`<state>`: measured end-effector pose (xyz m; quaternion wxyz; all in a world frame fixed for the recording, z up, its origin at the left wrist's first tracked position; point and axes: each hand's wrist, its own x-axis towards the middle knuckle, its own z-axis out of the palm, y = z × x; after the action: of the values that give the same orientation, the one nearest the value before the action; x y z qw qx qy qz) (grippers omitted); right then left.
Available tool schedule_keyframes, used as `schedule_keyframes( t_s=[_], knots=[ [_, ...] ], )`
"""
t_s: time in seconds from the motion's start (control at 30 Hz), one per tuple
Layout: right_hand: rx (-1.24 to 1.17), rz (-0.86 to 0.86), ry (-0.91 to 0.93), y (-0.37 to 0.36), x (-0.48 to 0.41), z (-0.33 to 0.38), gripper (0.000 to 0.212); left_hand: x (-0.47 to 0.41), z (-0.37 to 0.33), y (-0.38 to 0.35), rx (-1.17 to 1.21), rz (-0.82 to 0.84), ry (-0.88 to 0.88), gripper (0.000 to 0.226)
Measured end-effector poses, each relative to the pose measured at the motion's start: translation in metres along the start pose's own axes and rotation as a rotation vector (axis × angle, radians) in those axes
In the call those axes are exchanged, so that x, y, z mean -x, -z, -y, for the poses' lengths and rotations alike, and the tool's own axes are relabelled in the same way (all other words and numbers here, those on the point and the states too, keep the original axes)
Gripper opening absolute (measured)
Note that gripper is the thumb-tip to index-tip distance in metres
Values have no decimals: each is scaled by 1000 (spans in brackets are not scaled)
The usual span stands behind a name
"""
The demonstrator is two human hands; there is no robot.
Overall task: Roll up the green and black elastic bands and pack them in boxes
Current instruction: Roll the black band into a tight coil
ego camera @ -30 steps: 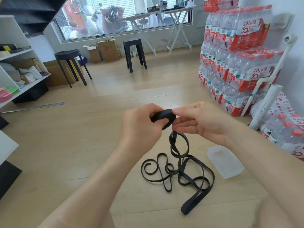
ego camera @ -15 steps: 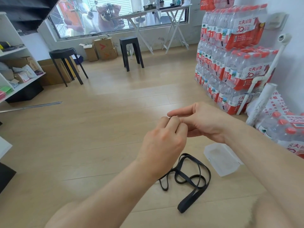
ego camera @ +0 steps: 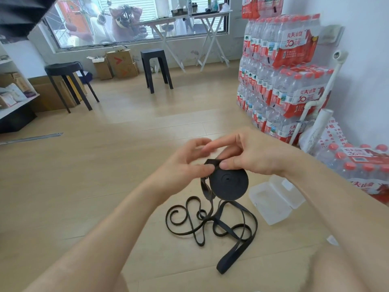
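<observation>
Black elastic band [ego camera: 229, 184] — part of it wound into a flat disc — is held up between my 2 hands. My right hand [ego camera: 252, 154] clamps the disc, thumb on its face, fingers behind. My left hand [ego camera: 185, 165] has its thumb against the rim; its fingers are lifted and blurred, so I cannot tell whether it grips. The loose tail hangs in tangled loops onto the wooden floor [ego camera: 105, 186], beside an open clear plastic box [ego camera: 273, 199].

Red wrap on the stacked shrink-wrapped packs of clear water bottles [ego camera: 294, 43] reads 农夫山泉 and 30周年. The floor pack of red-capped bottles [ego camera: 362, 157] repeats it. A red chevron marks the brown cardboard box [ego camera: 119, 60].
</observation>
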<state>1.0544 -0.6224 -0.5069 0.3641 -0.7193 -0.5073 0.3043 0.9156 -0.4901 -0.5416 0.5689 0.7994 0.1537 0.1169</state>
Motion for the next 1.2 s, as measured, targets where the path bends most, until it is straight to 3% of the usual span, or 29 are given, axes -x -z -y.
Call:
schedule_keyframes(
  t_s=[0.07,0.27,0.4,0.47,0.53,0.6,0.67,0.7,0.8,0.87,0.93,1.1,1.2],
  knots=[
    [32,-16,10,2,2,1,38,0,3,0,-40,127,40,30],
    [-7,-149,54,6,2,-2,21,-5,0,-1,-426,-299,-212,6],
    [-120,-387,83,18,0,-9,26,-9,16,10,-752,-186,-88,11],
    [-139,-490,73,23,-2,-17,26,-10,27,14,-607,-143,58,16],
    [-78,-554,22,25,-4,-25,23,-10,27,15,-270,-163,149,23],
    [37,-532,-44,27,-5,-30,18,-8,22,19,-29,-202,124,27],
    [187,-456,-81,28,-4,-31,17,-4,15,25,9,-178,80,36],
    [247,-435,-86,27,-4,-30,17,-2,13,28,-131,-141,92,42],
    [345,-463,-90,27,-4,-30,17,3,9,29,-928,43,183,33],
    [419,-477,-104,28,-6,-30,18,5,3,28,-1134,13,177,13],
    [454,-450,-105,26,-6,-29,17,5,-1,27,-1106,-93,114,10],
    [543,-273,42,1,-11,-11,19,4,2,28,-551,-254,14,14],
    [381,-173,96,-11,-13,0,29,2,2,20,-549,-308,-70,16]
  ],
)
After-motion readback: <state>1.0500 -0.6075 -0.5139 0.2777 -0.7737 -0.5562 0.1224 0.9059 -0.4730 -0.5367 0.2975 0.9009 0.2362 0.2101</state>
